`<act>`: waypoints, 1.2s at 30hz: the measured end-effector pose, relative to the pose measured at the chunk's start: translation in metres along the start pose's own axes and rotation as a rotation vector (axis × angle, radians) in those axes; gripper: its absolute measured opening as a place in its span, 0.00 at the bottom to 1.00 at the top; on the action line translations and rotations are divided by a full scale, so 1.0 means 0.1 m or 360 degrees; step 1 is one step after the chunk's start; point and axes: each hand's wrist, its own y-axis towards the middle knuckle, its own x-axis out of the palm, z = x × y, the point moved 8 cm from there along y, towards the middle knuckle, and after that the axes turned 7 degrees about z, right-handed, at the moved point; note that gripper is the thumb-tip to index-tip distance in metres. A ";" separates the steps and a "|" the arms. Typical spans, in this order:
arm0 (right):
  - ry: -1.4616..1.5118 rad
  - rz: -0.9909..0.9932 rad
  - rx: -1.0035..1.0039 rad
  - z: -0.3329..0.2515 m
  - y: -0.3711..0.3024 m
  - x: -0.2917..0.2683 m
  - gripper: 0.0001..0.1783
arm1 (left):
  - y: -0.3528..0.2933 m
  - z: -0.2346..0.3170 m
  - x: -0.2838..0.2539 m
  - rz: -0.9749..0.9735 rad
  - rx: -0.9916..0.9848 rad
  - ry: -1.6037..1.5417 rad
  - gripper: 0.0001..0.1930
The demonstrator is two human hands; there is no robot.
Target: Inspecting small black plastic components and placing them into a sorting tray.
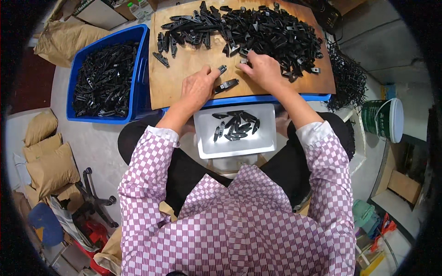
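Observation:
My left hand (198,86) is over the near part of a wooden board, its thumb and fingers closed on a slim black plastic part (222,69). A longer black part with a pale grey patch (227,86) lies on the board just right of that hand. My right hand (264,71) is at the near edge of a big heap of small black plastic pieces (276,34). Its thumb and index finger pinch a small black piece (244,53); the fingers partly cover it. Left of the heap, longer slim black parts (191,27) lie in a looser pile.
A white tray (235,151) with several black parts sits between my knees, below the wooden board (179,85). To the left stands a blue bin (142,69) full of black parts. A green bucket (370,119) and tangled black pieces (347,78) are at the right.

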 end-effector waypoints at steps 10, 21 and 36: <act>0.0014 0.0414 -0.0169 -0.03 -0.01 -0.28 0.17 | 0.00 0.11 0.01 -0.0009 0.0067 -0.0028 0.12; 0.0297 0.0325 0.0153 0.29 0.08 -0.31 0.15 | 0.03 0.15 -0.01 0.0043 0.0085 -0.0046 0.12; 0.0122 0.0337 -0.0095 0.13 0.04 -0.33 0.14 | 0.01 -0.02 0.16 -0.0030 -0.0121 -0.0170 0.12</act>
